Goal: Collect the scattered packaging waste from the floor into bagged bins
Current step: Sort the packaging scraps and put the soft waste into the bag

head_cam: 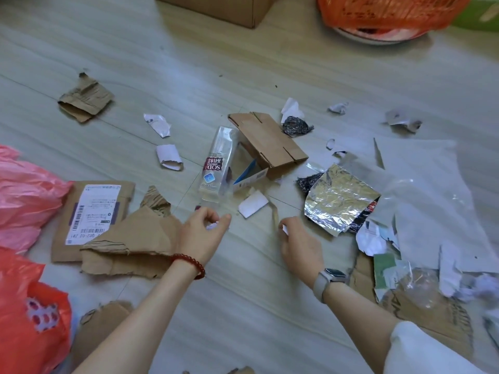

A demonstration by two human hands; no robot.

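My left grip [205, 233] is pinched around a small white paper scrap [212, 226], thumb and fingers curled over it just above the floor [243, 292], a red bead bracelet [190, 263] on that wrist. My right grip [299, 247] is curled around another white paper scrap [285, 229] that peeks out at my fingertips, a grey-strapped watch [330, 279] on the wrist. Just beyond my left hand lies a clear soda bottle [217, 166] on its side, touching a flattened small carton [267, 143], with a white card piece [252, 203] near its base. Beside my right hand sits a crumpled foil wrapper [337, 198], silver side up, and past it a clear plastic sheet [421, 190] spread over more torn paper. To my left a torn cardboard piece [135, 238] overlaps a cardboard mailer with a shipping label [91, 211], and the red plastic bags [24, 190] bunch at the edge (what they line I cannot tell). Farther off lie a ripped brown cardboard scrap [86, 97], a cardboard box [229, 9] and an orange basket [388, 12].
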